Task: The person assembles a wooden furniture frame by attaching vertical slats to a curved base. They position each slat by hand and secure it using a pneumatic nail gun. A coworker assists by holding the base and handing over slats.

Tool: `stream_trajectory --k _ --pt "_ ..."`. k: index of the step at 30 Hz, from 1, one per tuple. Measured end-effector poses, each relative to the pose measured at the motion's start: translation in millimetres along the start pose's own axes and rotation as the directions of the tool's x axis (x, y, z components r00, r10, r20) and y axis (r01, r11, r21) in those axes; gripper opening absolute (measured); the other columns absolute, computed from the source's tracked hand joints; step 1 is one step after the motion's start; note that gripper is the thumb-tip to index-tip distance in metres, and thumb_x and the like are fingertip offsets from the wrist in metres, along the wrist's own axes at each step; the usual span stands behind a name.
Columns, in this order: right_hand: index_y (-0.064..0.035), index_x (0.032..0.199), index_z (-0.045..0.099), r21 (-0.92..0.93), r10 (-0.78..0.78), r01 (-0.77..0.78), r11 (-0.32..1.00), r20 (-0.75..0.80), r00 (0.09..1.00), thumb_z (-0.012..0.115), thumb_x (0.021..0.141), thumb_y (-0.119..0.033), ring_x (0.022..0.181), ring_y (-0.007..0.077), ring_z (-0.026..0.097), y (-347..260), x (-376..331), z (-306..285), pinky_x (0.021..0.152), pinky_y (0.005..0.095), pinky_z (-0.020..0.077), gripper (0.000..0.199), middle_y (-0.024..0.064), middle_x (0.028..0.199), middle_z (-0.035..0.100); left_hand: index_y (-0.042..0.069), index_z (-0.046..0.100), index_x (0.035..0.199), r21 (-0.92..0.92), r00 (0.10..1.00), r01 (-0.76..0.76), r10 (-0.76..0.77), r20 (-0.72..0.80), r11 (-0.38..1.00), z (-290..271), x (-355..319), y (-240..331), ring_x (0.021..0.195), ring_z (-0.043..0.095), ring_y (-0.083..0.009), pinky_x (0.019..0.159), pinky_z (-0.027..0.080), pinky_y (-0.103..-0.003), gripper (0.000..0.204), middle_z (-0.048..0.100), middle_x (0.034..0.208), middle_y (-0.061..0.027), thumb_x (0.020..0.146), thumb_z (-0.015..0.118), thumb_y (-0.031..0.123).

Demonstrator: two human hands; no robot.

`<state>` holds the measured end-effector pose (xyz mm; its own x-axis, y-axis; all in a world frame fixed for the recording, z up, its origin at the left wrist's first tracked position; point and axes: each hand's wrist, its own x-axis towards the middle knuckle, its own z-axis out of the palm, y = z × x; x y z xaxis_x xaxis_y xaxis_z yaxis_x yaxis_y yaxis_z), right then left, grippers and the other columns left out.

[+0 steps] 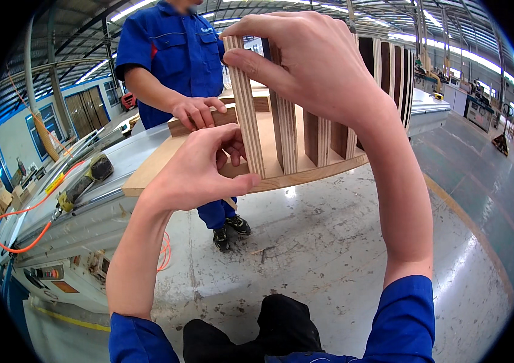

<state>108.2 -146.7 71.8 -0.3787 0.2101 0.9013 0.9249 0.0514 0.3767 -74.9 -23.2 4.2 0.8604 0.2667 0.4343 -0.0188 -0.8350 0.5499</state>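
Observation:
An upright plywood slat (246, 115) with a striped layered edge stands on a light wooden panel (148, 166). My right hand (323, 66) pinches its upper end between thumb and fingers. At the lower end my left hand (196, 163) closes round the slat, its thumb at the panel's front edge and its other fingers curled on the left side. Several more slats with brown faces, one of them a neighbouring slat (286, 130), stand in a row to the right. My right hand and forearm hide part of that row.
Across the panel stands a co-worker in blue, whose hand (193, 112) rests on a brown wooden strip (178, 127). A power tool (84, 181) with an orange hose (24, 249) lies on the grey metal machine table (109, 187) at left. Below is a scuffed floor (221, 272).

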Motion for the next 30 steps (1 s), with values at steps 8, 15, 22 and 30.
stream_trajectory --k 8,15,22,30 --pt "-0.015 0.109 0.082 -0.027 0.016 -0.015 1.0 0.02 1.0 0.072 0.095 -0.045 0.075 0.0298 0.076 0.8 0.4 0.8 0.07 0.0404 0.0576 0.035 0.0124 0.081 0.077 -0.002 0.068 0.106 -0.037 1.0 -0.014 0.014 -0.012 0.999 1.1 0.3 -1.9 0.072 0.045 -0.0089 0.064 0.04 -0.026 0.046 0.052 0.082 0.0017 0.076 0.084 0.029" --pt "-0.0166 0.108 0.082 -0.023 0.018 -0.018 1.0 0.0 1.0 0.072 0.095 -0.046 0.074 0.0298 0.075 1.5 -1.1 1.7 0.069 0.0407 0.0571 0.033 0.0116 0.079 0.076 -0.002 0.068 0.107 -0.035 0.999 -0.033 0.033 -0.005 0.999 0.7 0.0 -6.6 0.072 0.045 -0.0091 0.064 0.039 -0.026 0.047 0.052 0.082 0.0019 0.076 0.084 0.029" --pt "-0.0139 0.108 0.08 0.026 0.025 -0.026 0.999 0.04 0.999 0.069 0.096 -0.043 0.077 0.0321 0.074 -9.5 -2.1 -6.3 0.07 0.0441 0.0557 0.033 0.0121 0.081 0.075 -0.003 0.065 0.123 -0.105 0.998 0.015 -0.008 0.062 0.994 -6.8 -0.4 -7.9 0.078 0.046 -0.0051 0.067 0.038 -0.022 0.062 0.055 0.092 0.0047 0.078 0.089 0.033" --pt "-0.0109 0.108 0.077 0.166 0.044 -0.07 0.984 0.155 0.987 0.066 0.098 -0.04 0.08 0.0349 0.073 -42.1 -10.5 -27.6 0.07 0.0478 0.0542 0.032 0.0127 0.084 0.075 -0.001 0.064 0.129 -0.051 0.998 0.027 -0.024 0.062 0.998 -3.9 -0.1 -8.9 0.079 0.046 -0.0033 0.067 0.037 -0.021 0.066 0.056 0.094 0.0061 0.079 0.09 0.034"
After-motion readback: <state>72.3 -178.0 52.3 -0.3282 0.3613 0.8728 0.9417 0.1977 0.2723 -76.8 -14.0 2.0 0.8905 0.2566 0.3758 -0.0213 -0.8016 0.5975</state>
